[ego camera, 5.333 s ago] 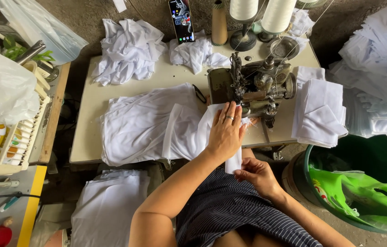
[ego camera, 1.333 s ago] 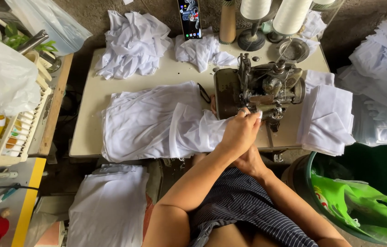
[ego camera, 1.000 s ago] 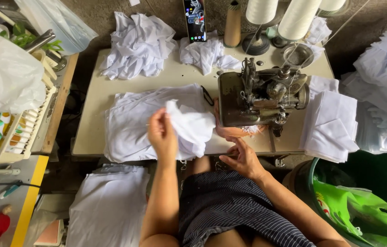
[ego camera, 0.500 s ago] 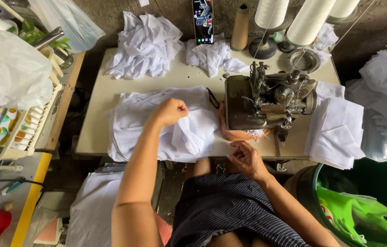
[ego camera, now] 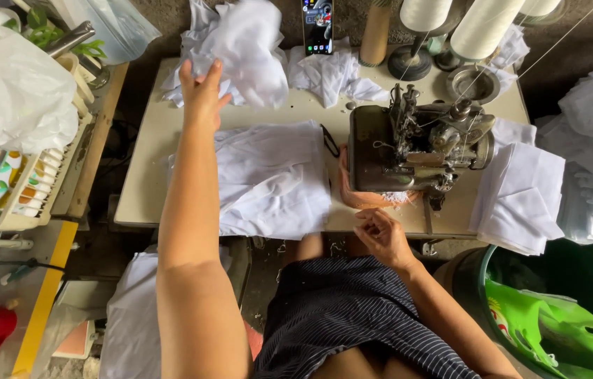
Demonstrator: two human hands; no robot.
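A crumpled heap of white cloth (ego camera: pixel 244 49) lies at the far left of the sewing table (ego camera: pixel 149 151). The person's left hand (ego camera: pixel 202 95) reaches up to it, fingers spread wide, tips at the heap's edge, holding nothing that I can see. Just below it a flat stack of white pieces (ego camera: pixel 272 179) covers the table's middle. The right hand (ego camera: pixel 381 235) rests at the near edge below the sewing machine (ego camera: pixel 416 144), fingers loosely curled, nothing clearly held. Folded white pieces (ego camera: pixel 521 196) lie right of the machine; a phone (ego camera: pixel 317 24) stands behind.
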